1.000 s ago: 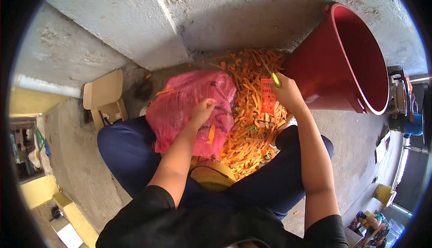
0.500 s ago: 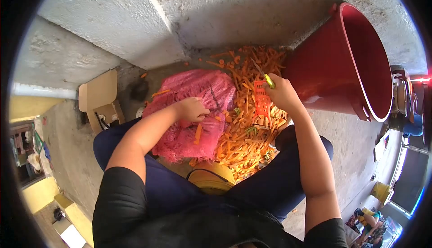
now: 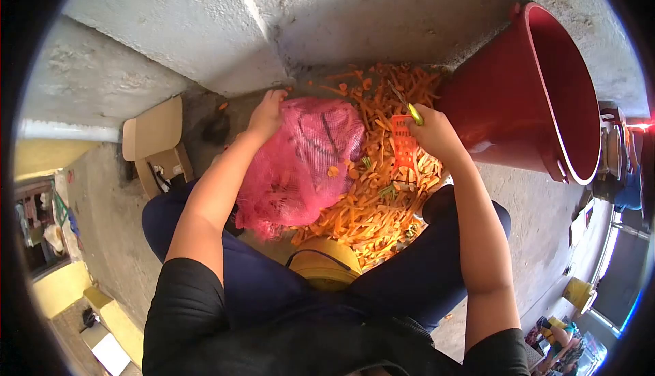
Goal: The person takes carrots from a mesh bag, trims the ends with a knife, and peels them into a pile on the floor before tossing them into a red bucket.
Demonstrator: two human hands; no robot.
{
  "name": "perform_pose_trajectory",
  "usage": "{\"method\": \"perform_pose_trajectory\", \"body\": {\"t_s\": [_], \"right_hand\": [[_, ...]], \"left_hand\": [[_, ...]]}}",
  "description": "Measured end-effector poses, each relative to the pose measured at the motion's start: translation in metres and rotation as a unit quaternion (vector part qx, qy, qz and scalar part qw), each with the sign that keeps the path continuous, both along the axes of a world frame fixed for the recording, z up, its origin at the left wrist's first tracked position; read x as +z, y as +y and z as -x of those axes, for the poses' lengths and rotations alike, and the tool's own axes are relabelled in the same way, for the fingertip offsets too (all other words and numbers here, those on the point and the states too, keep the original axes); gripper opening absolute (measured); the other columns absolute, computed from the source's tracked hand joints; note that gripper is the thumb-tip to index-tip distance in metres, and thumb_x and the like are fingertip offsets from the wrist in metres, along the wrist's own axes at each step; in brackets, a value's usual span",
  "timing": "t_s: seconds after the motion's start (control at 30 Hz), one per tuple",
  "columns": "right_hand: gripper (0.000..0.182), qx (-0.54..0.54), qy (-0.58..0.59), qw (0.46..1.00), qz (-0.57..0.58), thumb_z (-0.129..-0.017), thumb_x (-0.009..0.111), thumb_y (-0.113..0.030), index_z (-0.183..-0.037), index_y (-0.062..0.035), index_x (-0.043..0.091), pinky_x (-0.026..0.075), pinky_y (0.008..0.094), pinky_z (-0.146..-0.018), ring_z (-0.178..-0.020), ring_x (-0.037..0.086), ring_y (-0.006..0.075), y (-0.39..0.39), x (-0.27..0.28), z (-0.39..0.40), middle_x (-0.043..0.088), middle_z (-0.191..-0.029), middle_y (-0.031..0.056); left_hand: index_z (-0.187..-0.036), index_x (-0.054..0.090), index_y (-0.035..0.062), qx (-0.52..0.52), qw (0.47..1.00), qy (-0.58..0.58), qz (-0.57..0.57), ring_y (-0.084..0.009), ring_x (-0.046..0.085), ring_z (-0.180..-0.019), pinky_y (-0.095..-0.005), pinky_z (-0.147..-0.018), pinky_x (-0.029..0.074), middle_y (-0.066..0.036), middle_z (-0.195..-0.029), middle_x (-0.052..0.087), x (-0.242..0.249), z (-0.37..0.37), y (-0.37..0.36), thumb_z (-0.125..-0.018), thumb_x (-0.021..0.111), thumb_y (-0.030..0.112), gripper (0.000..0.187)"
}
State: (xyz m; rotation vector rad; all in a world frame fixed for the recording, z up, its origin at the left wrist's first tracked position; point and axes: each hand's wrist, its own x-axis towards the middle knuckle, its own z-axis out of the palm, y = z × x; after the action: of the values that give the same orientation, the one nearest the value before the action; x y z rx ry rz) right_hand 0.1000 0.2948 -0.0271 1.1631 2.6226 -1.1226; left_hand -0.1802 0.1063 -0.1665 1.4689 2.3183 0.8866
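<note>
A pink mesh sack [image 3: 300,171] lies in front of me, with a few orange slices on it. My left hand [image 3: 267,113] is closed on the sack's far left edge, fingers bent at the mesh. To the right, my right hand [image 3: 435,132] is wrapped around a knife [image 3: 415,114] with a yellow-green handle, its thin blade pointing up and left. An orange perforated plastic piece [image 3: 404,145] is right beside that hand and overlaps it in this view. Orange peelings [image 3: 368,205], seemingly carrot, are heaped beneath and around it.
A large dark red tub [image 3: 505,96] leans tilted at the right, its mouth facing right. Between my legs is a yellow bucket [image 3: 321,267]. A cardboard box [image 3: 153,130] stands at the left. A rough concrete wall [image 3: 382,14] closes off the far side.
My left hand has moved from the middle of the sack to its far left edge. The mesh has shifted, and the long orange strips on it are gone. My right hand keeps its hold on the knife.
</note>
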Motion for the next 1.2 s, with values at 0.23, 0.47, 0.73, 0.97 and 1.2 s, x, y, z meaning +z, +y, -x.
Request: {"method": "perform_pose_trajectory", "body": {"t_s": [0.23,0.47,0.73,0.97,1.2], "right_hand": [[0.02,-0.022,-0.011,1.0,0.019,-0.077,0.051,-0.02,-0.083,-0.0003,0.049,0.04,0.0417,-0.06,-0.066,0.052,0.0368,0.0,0.003,0.0,0.054,-0.068,0.0204],[0.02,-0.016,0.004,1.0,0.008,-0.078,0.05,-0.019,-0.082,0.0002,0.049,0.04,0.0417,-0.06,-0.067,0.052,0.0373,0.001,-0.002,0.0,0.054,-0.069,0.0207],[0.021,0.003,-0.016,1.0,0.002,-0.077,0.051,-0.019,-0.085,0.0004,0.05,0.039,0.0426,-0.062,-0.071,0.052,0.0384,0.002,-0.002,0.004,0.055,-0.072,0.0214],[0.022,0.008,-0.027,0.999,0.017,-0.078,0.05,-0.02,-0.087,0.0005,0.05,0.04,0.0419,-0.062,-0.071,0.052,0.0376,0.003,-0.001,0.005,0.055,-0.073,0.0215],[0.022,0.005,-0.025,0.999,0.036,-0.077,0.05,-0.02,-0.084,0.0013,0.049,0.039,0.0419,-0.062,-0.071,0.052,0.0385,0.0,-0.001,0.006,0.055,-0.073,0.0221]], "left_hand": [[-0.077,0.051,0.0034,-0.326,0.893,-0.137,0.279,-0.0313,0.053,-0.079,-0.0389,-0.067,0.042,-0.015,-0.079,0.053,0.021,-0.061,-0.043,-0.07,0.05,0.013,0.011],[-0.083,0.053,0.003,-0.258,0.874,-0.099,0.4,-0.0329,0.053,-0.084,-0.0397,-0.073,0.041,-0.02,-0.088,0.055,-0.055,-0.045,-0.105,-0.076,0.046,0.025,0.025],[-0.086,0.05,-0.0006,-0.183,0.963,0.001,0.199,-0.0342,0.051,-0.088,-0.0404,-0.075,0.04,-0.021,-0.092,0.052,-0.025,-0.047,-0.028,-0.073,0.048,0.014,0.02],[-0.084,0.055,-0.0004,0.008,0.941,-0.23,0.248,-0.0299,0.056,-0.078,-0.0372,-0.07,0.043,-0.02,-0.08,0.057,-0.05,-0.065,-0.052,-0.067,0.054,0.012,0.021],[-0.094,0.058,0.0005,-0.305,0.838,-0.073,0.448,-0.0257,0.058,-0.08,-0.0343,-0.074,0.043,-0.017,-0.085,0.06,-0.131,-0.037,-0.118,-0.073,0.052,0.018,0.028]]}}
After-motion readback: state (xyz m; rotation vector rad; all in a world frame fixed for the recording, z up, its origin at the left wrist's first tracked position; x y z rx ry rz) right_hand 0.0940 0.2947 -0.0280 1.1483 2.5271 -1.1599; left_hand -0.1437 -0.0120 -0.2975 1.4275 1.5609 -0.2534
